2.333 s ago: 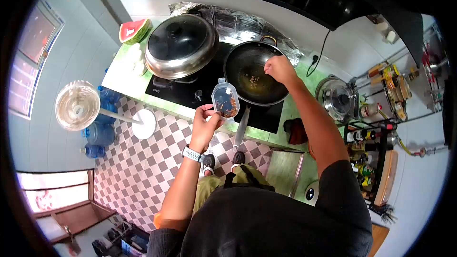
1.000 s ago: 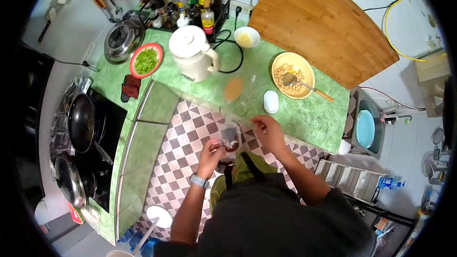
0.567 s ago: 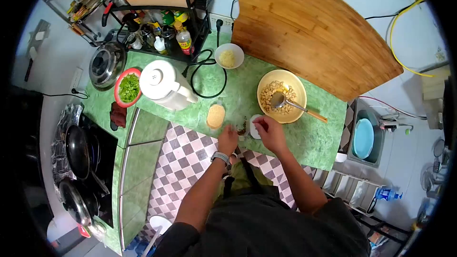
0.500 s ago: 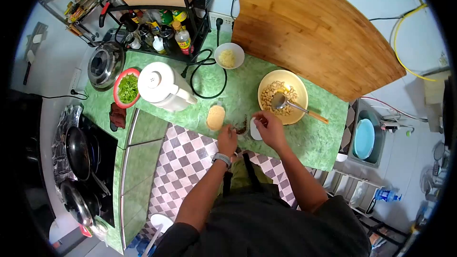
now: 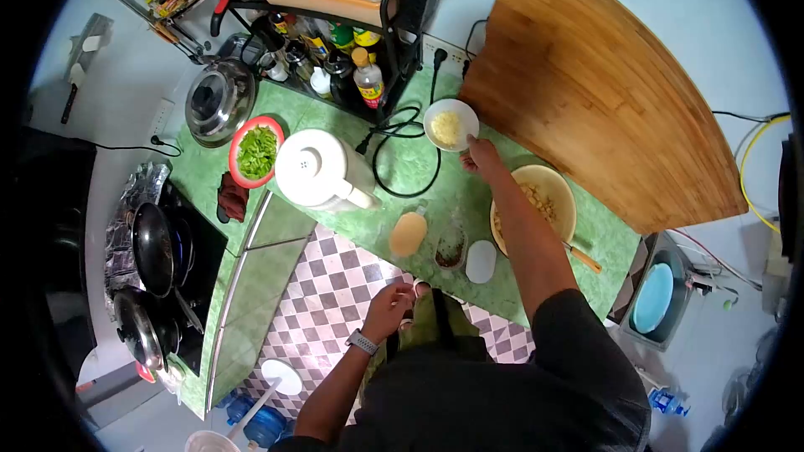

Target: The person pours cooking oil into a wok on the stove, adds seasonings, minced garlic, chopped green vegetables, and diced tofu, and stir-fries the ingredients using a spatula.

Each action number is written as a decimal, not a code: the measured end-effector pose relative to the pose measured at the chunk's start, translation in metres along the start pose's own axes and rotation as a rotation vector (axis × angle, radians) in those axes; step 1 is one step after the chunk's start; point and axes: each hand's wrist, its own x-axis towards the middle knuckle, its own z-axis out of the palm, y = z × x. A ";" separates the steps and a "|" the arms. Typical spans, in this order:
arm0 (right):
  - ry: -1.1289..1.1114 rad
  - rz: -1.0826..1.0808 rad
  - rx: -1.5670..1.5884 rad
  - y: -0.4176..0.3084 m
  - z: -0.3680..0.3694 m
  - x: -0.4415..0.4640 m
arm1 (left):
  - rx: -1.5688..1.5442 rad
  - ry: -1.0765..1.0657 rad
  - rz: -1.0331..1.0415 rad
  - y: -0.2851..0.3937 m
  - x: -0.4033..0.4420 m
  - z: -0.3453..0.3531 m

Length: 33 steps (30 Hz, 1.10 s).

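Observation:
My right hand [image 5: 479,157] reaches across the counter and pinches the near rim of a small white bowl [image 5: 466,110] with minced pale yellow garlic [image 5: 446,127] in it. Under my right forearm stands a cream bowl [image 5: 569,201] of light brown chunks, partly hidden; a wooden spoon handle [image 5: 584,259] sticks out. My left hand [image 5: 389,310] hangs in front of the counter edge, holding nothing, its fingers loosely bent. Close to the edge are a small container of tan powder [image 5: 408,235], a clear container with dark bits [image 5: 450,249] and a white oval lid [image 5: 481,262].
A white jug [image 5: 311,169] stands left of a looped black cable [image 5: 402,194]. Behind are a red-rimmed bowl of chopped greens [image 5: 256,153] and a bottle rack [image 5: 394,42]. A large wooden board [image 5: 603,92] leans on the wall. Pans [image 5: 153,247] sit on the stove.
My right hand has left the white oval lid and reached forward to the bowl of garlic. My left hand has drawn back from the container of dark bits, off the counter. The view has shifted.

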 end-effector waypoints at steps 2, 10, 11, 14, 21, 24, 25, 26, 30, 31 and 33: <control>0.094 0.006 -0.081 -0.005 0.013 0.018 | -0.015 0.011 -0.038 0.019 0.001 -0.013; 0.130 -0.323 -0.319 0.004 -0.029 -0.047 | -0.199 -0.099 -0.008 0.065 0.047 -0.030; 0.074 -0.345 -0.419 0.000 -0.038 -0.079 | -0.198 -0.125 -0.012 0.079 0.053 -0.027; -0.103 -0.144 -0.527 -0.040 -0.050 -0.194 | -0.473 -0.234 -0.059 0.120 0.066 -0.015; -0.371 -0.348 -0.663 0.012 -0.050 -0.271 | -0.612 -0.252 -0.145 0.105 0.049 0.004; -0.356 -0.540 -0.365 0.038 -0.093 -0.277 | -0.657 -0.184 -0.165 0.092 0.029 -0.003; -0.057 -0.554 -0.574 0.055 -0.118 -0.267 | -0.659 -0.148 -0.149 0.088 0.022 -0.007; 0.249 -0.557 -0.773 0.071 -0.145 -0.260 | -0.668 -0.147 -0.164 0.084 0.015 -0.012; 0.561 -0.306 -1.230 0.120 -0.217 -0.253 | -0.675 -0.079 -0.099 0.072 -0.010 -0.030; 0.517 -0.287 -1.318 0.137 -0.224 -0.247 | -0.680 -0.073 -0.101 0.067 -0.016 -0.035; 0.476 -0.276 -1.414 0.149 -0.238 -0.246 | -0.691 0.016 -0.095 0.063 -0.025 -0.042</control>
